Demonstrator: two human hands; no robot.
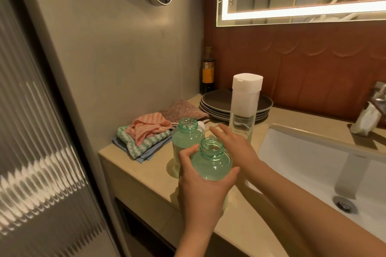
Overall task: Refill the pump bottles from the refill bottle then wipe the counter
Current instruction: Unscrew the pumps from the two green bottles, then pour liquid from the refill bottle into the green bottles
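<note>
Left hand [200, 190] wraps its fingers and thumb round the body of the near pump bottle [211, 162], while the right hand [236, 144] lies spread with straight fingers at one o'clock of it, holding nothing.

A white sink [302, 152] fills the counter [146, 165] at three o'clock. At twelve o'clock sits a stack of grey plates [217, 102], and folded cloths [144, 137] are piled at ten o'clock. The refill bottle [244, 106], clear with a white cap on, stands upright in front of the plates; its grey label cannot be read, nor its fill level.

Both pump bottles are translucent green, necks open with no pumps on; what they contain cannot be told. The second pump bottle [186, 137] stands just behind the held one at eleven o'clock. A dark bottle [207, 71] with an orange label, writing illegible, stands in the corner.
</note>
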